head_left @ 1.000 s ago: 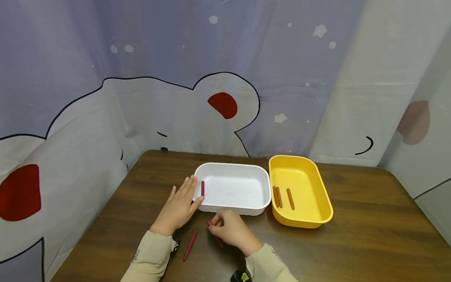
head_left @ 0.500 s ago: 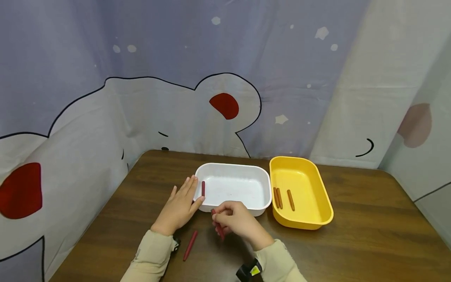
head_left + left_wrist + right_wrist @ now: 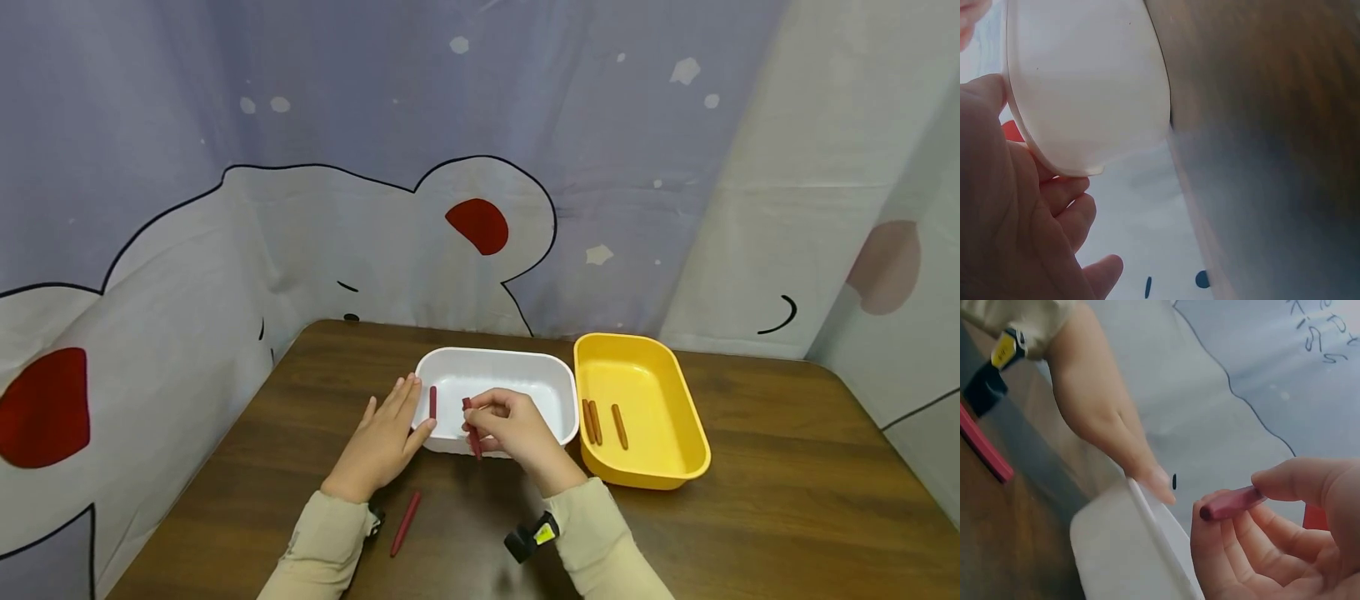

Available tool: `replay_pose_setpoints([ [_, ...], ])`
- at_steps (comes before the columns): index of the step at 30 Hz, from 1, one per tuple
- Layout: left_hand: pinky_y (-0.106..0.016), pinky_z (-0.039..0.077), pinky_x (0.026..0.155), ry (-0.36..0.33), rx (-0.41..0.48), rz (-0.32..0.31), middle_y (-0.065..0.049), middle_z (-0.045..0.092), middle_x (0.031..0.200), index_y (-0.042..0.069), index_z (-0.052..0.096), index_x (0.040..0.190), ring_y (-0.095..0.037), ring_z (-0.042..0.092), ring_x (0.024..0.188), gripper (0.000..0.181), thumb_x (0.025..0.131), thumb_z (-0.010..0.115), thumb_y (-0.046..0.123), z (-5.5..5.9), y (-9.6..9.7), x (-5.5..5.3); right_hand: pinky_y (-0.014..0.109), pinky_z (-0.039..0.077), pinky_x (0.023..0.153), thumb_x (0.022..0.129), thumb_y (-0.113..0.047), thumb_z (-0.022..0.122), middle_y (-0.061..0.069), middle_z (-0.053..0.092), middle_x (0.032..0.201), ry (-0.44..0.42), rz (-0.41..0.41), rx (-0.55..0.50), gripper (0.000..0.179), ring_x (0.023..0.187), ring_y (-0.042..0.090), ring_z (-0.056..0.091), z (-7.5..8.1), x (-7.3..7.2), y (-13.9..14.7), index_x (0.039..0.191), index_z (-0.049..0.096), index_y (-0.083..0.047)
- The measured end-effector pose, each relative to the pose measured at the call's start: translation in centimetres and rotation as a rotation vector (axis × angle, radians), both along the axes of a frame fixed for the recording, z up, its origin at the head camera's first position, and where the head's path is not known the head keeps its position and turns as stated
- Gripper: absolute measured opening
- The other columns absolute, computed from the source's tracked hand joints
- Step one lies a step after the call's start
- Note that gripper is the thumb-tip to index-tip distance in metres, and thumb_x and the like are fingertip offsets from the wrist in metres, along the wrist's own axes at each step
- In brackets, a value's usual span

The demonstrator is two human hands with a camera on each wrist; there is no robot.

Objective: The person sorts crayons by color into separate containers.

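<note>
My right hand (image 3: 521, 432) pinches a dark red crayon (image 3: 474, 435) between thumb and fingers, over the near rim of the white tray (image 3: 536, 383). In the right wrist view, the held crayon (image 3: 1232, 504) points its dark end away from the thumb. My left hand (image 3: 378, 440) rests on the tray's left end, fingers straight and thumb at the near corner. From the left wrist, the thumb and fingers show along the tray's rim (image 3: 1019, 122). Inside the tray, by its left wall, lies another dark red crayon (image 3: 432, 402). A further red crayon (image 3: 405, 523) lies on the table between my forearms.
Right beside the white tray stands a yellow tray (image 3: 663, 408), slightly angled. It holds several brown crayons (image 3: 619, 427), grouped toward its left side. Behind the wooden table (image 3: 795, 467) hangs a printed curtain (image 3: 622, 167).
My right hand has lifted the red crayon off the table and carried it forward and slightly right, over the white tray's near rim. My left hand has stayed in place.
</note>
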State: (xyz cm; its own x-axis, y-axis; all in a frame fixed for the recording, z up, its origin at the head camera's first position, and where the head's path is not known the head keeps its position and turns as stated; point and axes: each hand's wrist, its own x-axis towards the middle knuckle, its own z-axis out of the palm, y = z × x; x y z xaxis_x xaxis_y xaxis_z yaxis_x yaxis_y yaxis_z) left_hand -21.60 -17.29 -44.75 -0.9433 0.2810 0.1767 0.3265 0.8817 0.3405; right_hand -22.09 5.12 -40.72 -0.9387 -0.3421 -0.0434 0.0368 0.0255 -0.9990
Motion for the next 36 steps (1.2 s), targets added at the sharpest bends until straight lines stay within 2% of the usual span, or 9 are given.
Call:
replay_pose_setpoints([
  [5,-0.065,0.017,0.119,0.011,0.007,-0.001,-0.016,0.025,0.165,-0.002,0.031,0.157,-0.033,0.021,0.153,0.071,0.106,0.051,0.043,-0.1,0.0,-0.1,0.036,0.063,0.066,0.093,-0.009,0.068,0.011,0.072,0.084,0.042,-0.077,0.082,0.020,0.069,0.019,0.071,0.2,-1.4,-0.3,0.105,0.067,0.008],
  [9,-0.065,0.018,0.119,0.020,0.000,-0.001,-0.016,0.026,0.165,-0.002,0.032,0.157,-0.032,0.021,0.153,0.070,0.107,0.050,0.043,-0.1,0.0,-0.1,0.038,0.063,0.066,0.093,-0.009,0.068,0.014,0.072,0.086,0.053,-0.109,0.121,0.019,0.072,0.024,0.073,-0.1,-2.8,-0.8,0.104,0.067,0.007],
  [14,-0.065,0.018,0.119,0.017,0.000,-0.003,-0.017,0.025,0.165,-0.002,0.031,0.157,-0.033,0.021,0.153,0.071,0.107,0.049,0.044,-0.1,-0.1,0.0,0.039,0.063,0.065,0.092,-0.008,0.069,0.016,0.072,0.088,0.018,-0.151,0.171,0.019,0.071,0.021,0.071,-1.0,-4.8,-1.7,0.103,0.066,0.007],
  [21,-0.065,0.017,0.119,0.006,-0.011,-0.003,-0.016,0.024,0.165,-0.002,0.030,0.158,-0.032,0.019,0.154,0.071,0.107,0.048,0.044,-0.1,-0.1,-0.1,0.031,0.061,0.056,0.090,-0.008,0.074,0.013,0.066,0.080,-0.036,-0.222,0.327,0.015,0.059,0.015,0.065,-2.3,-6.8,-2.8,0.093,0.066,0.005],
  [28,-0.065,0.019,0.118,0.037,-0.010,-0.004,-0.018,0.028,0.164,-0.003,0.033,0.156,-0.034,0.023,0.153,0.070,0.107,0.048,0.044,0.1,0.0,0.1,0.023,0.053,0.052,0.088,-0.007,0.075,0.009,0.065,0.074,0.070,-0.253,0.495,0.014,0.054,0.011,0.061,-3.2,-7.4,-3.0,0.083,0.065,0.002],
  [32,-0.065,0.018,0.119,0.029,-0.006,-0.002,-0.018,0.027,0.164,-0.003,0.033,0.156,-0.033,0.022,0.153,0.070,0.107,0.047,0.045,0.1,0.0,0.2,0.021,0.049,0.049,0.086,-0.005,0.074,0.008,0.064,0.067,0.116,-0.279,0.520,0.012,0.052,0.015,0.063,-2.9,-7.3,-3.0,0.083,0.064,0.001],
  [36,-0.065,0.018,0.119,0.023,-0.004,-0.002,-0.018,0.027,0.164,-0.003,0.033,0.156,-0.033,0.022,0.153,0.070,0.107,0.048,0.044,0.2,0.1,0.1,0.020,0.047,0.048,0.086,-0.003,0.070,0.006,0.061,0.060,0.150,-0.282,0.528,0.008,0.046,0.013,0.060,-2.6,-7.2,-2.6,0.084,0.063,0.000],
])
